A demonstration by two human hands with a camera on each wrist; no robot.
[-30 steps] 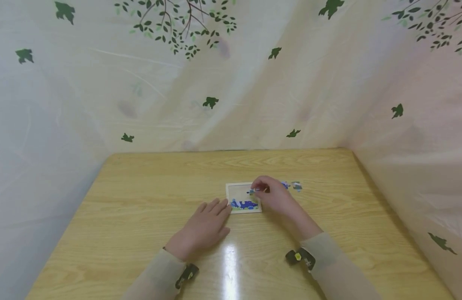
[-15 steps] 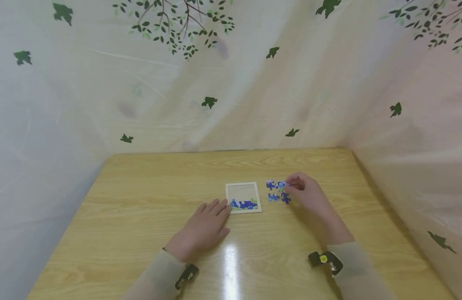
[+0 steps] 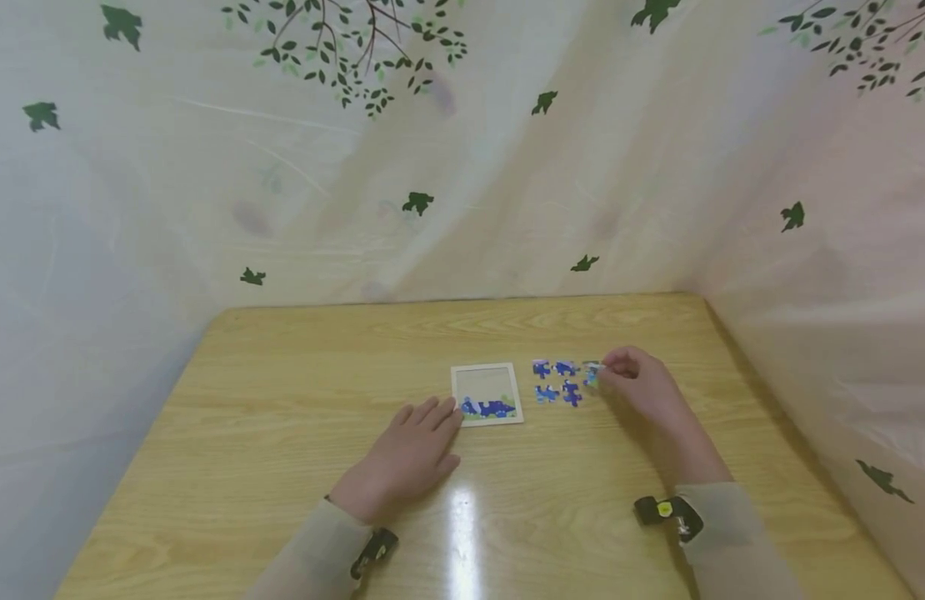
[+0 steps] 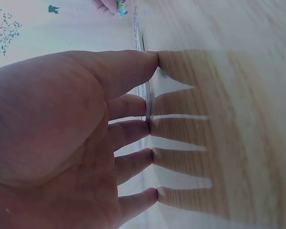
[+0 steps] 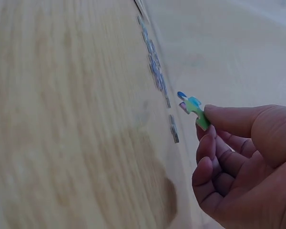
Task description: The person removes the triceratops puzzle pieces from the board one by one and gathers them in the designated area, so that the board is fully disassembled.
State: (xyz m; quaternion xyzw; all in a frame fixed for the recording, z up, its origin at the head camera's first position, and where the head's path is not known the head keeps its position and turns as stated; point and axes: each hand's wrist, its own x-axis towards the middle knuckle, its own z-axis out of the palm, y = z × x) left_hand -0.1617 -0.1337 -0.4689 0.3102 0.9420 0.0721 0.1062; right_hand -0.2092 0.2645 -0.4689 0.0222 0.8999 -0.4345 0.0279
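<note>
- Pinching a green-and-blue jigsaw piece (image 5: 190, 106), the right hand (image 3: 646, 392) hides one end of it.
- Left of this grip, a pale square tray (image 3: 485, 382) holds joined blue-and-green pieces (image 3: 488, 409); the outstretched left hand (image 3: 413, 446) covers part of its edge.
- Between: four loose blue pieces (image 3: 564, 367).
- Nearest the grip, a greyish piece (image 5: 174, 130) is unclear, seen edge-on.

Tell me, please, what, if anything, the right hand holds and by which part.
The right hand pinches a flat, knobbed, green-and-blue jigsaw piece by its green end.

The right grip (image 5: 250, 164) pinches a green-and-blue puzzle piece (image 5: 193, 108)
</note>
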